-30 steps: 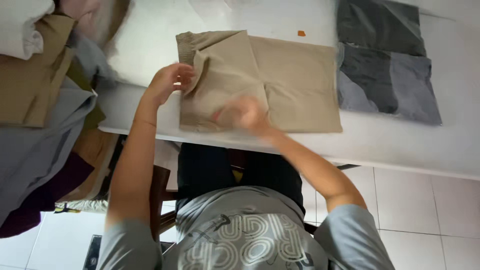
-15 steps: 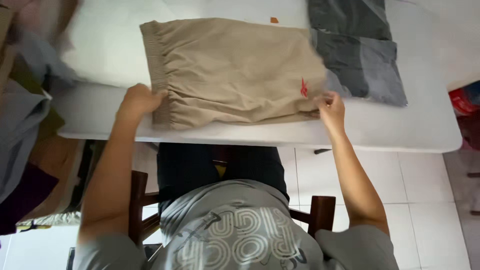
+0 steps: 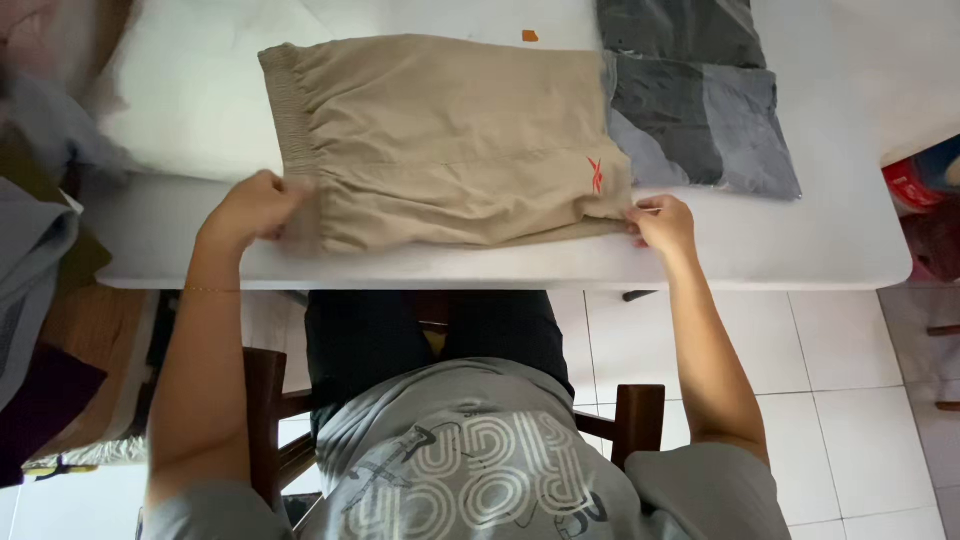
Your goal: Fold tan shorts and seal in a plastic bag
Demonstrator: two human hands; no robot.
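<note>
Tan shorts (image 3: 450, 140) laid flat on white worktop (image 3: 830, 240), folded lengthwise, elastic waistband toward left end, leg hem toward right, lower fold running close along near edge. Small red emblem (image 3: 596, 174) noted near hem end. Left hand (image 3: 252, 205) closed on waistband corner at near-left of garment, fingers curled over the fabric, cloth pinched beneath. Right hand (image 3: 662, 222) at near-right hem corner, fingertips pinching the hem edge, hand otherwise loosely curled. Both hands resting just inside near edge of worktop. Folded dark grey garment (image 3: 700, 110) lying toward far-right of worktop, its left edge touching or slightly under the hem end of the shorts; exact overlap not determinable. Small orange scrap (image 3: 530, 36) at far edge, apart from the shorts. Pile of mixed clothing (image 3: 40, 240) off left end of worktop, partly blurred. Wooden chair (image 3: 635, 415) visible below, on white tiled floor (image 3: 850, 400).
</note>
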